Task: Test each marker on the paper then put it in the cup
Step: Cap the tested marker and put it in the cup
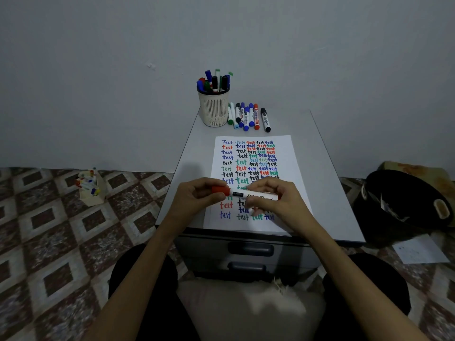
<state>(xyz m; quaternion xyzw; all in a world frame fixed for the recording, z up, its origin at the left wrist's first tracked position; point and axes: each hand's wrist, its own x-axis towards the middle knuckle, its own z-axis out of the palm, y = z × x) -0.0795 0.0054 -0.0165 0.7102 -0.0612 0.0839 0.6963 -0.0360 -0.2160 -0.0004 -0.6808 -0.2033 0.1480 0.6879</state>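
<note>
- Marker (248, 194) lies level just above the paper (293, 153). The left hand (194, 196) curls its fingers (197, 185) round the red cap (220, 190), and the right hand (274, 201) pinches the white barrel.
- It looks light, stiff and smooth. The cap probably fits tight, so grip barrel and cap firmly and pull straight.
- Cup (213, 112) stands at the worktop's (327, 193) far end, well apart and already crowded.

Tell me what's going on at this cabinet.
A person holds a red-capped marker level above the paper. The left hand pinches its cap and the right hand grips the barrel. The paper is crowded with the word "test" in several colours. The mesh cup at the back holds a bunch of markers, and a row of markers lies beside it.
</note>
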